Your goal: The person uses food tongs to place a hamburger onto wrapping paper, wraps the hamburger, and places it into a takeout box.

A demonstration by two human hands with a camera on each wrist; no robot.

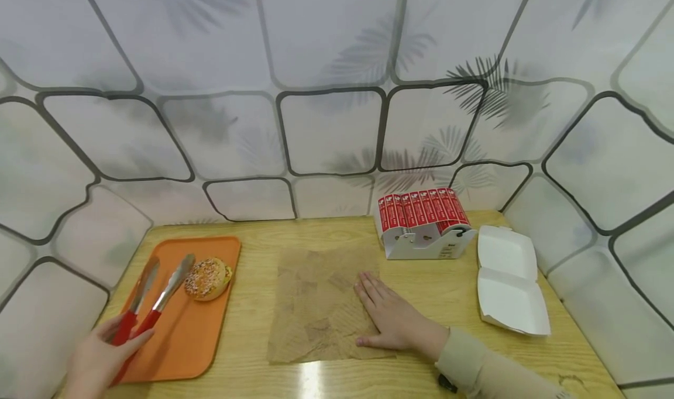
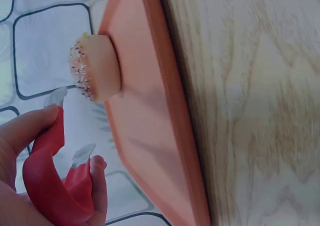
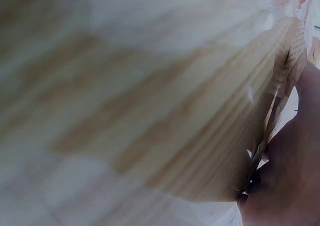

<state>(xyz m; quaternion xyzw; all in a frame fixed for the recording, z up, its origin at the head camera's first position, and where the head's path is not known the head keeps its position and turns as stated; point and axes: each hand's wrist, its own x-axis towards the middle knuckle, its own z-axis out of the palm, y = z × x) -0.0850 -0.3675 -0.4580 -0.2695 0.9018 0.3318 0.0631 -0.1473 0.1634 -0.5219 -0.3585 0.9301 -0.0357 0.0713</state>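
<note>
My left hand (image 1: pixel 107 352) grips a pair of red-handled tongs (image 1: pixel 126 329) at the handles, thumb on one side and fingers on the other. The metal tips of the tongs stand apart over the orange tray (image 1: pixel 184 346). Just right of those tips, a seeded burger (image 1: pixel 206 279) sits on the tray; it shows from the side in the left wrist view, clear of the tongs. My right hand (image 1: pixel 387 314) lies flat with straight fingers on the right edge of a brown paper sheet (image 1: pixel 316 311). In the right wrist view this hand (image 3: pixel 285 171) is seen close up beside the paper.
At the back right stands a white holder (image 1: pixel 429 247) with a row of red-and-white folded cartons (image 1: pixel 423 209). An opened white takeaway box (image 1: pixel 511 293) lies farther right. Patterned white walls (image 1: pixel 332 130) close in the wooden table (image 1: pixel 253 305) at the back and sides.
</note>
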